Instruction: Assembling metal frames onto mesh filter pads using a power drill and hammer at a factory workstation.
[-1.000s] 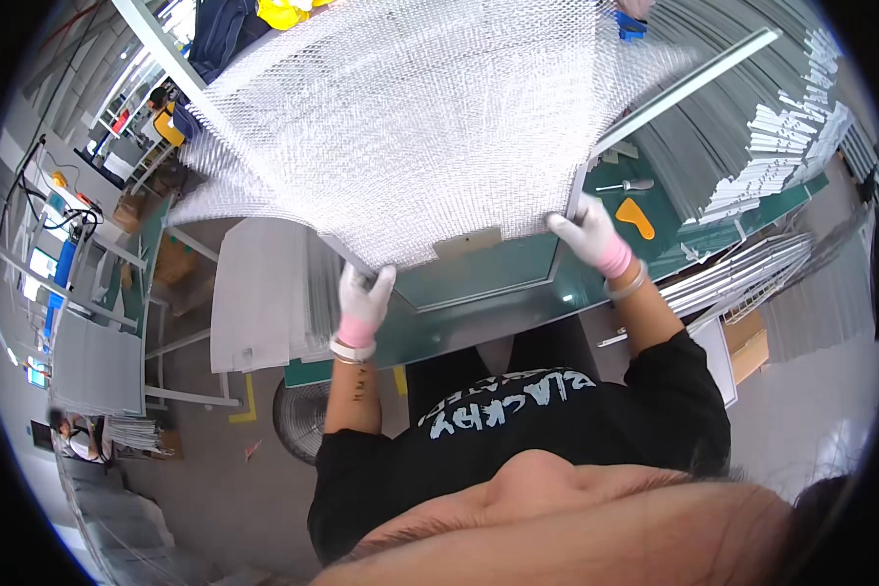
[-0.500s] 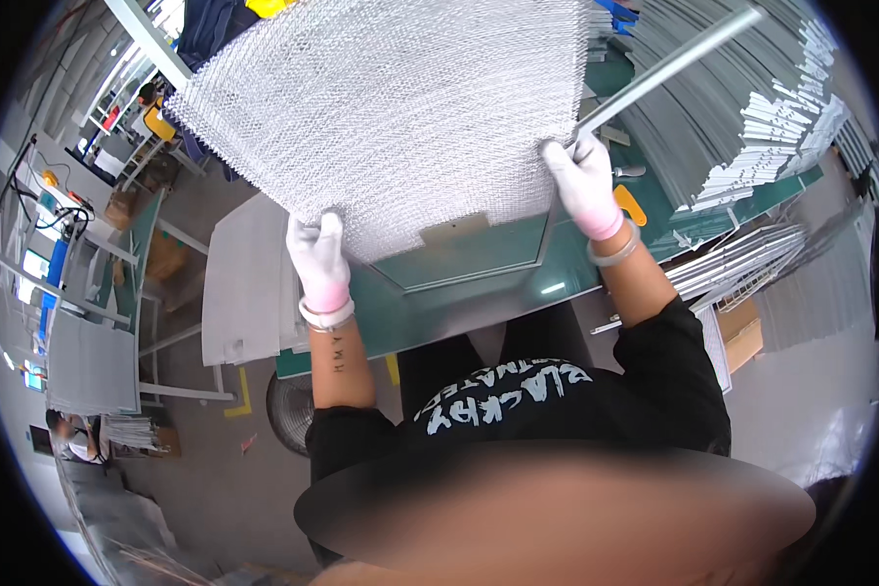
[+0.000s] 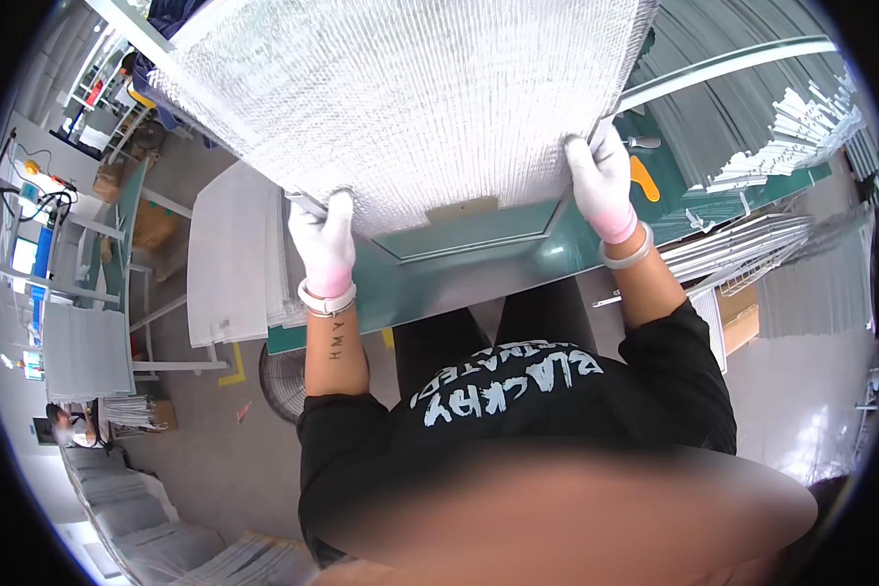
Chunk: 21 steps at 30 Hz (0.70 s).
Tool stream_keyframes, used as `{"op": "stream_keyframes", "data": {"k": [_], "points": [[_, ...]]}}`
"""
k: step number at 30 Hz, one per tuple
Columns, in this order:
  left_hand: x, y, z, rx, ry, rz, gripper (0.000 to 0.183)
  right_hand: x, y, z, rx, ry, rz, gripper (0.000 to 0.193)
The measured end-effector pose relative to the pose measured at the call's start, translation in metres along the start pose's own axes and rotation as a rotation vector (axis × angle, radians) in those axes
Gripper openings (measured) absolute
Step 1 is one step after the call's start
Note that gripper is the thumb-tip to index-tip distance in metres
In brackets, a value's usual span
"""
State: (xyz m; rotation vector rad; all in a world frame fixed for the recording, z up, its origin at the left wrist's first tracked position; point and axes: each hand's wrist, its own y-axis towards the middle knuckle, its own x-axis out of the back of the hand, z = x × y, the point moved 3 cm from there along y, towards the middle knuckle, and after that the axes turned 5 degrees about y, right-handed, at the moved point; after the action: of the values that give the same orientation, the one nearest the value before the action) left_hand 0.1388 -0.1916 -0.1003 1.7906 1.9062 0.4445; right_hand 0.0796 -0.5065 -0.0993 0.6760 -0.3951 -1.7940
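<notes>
A silvery expanded-metal mesh sheet [image 3: 420,107] is lifted over the table between my two gloved hands. My left hand [image 3: 324,234] is closed on its near left corner, thumb on top. My right hand [image 3: 601,181] grips the near right edge in the same way. Under the mesh, a thin grey rectangular frame [image 3: 474,250] lies on the green tabletop [image 3: 430,298], its far part hidden. A small tan patch [image 3: 462,210] shows at the mesh's near edge.
Stacked grey panels [image 3: 742,122] stand at the right, behind a white rail [image 3: 728,70]. A yellow-handled tool [image 3: 645,180] lies near my right hand. More pale sheets [image 3: 234,259] are piled at the left. A floor fan [image 3: 285,381] stands below the table, and a person [image 3: 73,425] is far left.
My hands still hold the mesh sheet, which now sits slightly higher in view and at a different tilt. My right hand has shifted a little to the right.
</notes>
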Motion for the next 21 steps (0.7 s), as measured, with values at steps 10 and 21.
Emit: {"op": "stream_keyframes", "data": {"k": [10,21], "points": [[0.025,-0.078,0.105,0.276,0.144,0.193,0.02,0.038,-0.08,-0.101,-0.156,-0.419,0.047,0.032],[0.028,0.013,0.009,0.108,-0.052,0.137,0.037,0.012,0.02,-0.006,-0.168,-0.006,0.156,0.035]]}}
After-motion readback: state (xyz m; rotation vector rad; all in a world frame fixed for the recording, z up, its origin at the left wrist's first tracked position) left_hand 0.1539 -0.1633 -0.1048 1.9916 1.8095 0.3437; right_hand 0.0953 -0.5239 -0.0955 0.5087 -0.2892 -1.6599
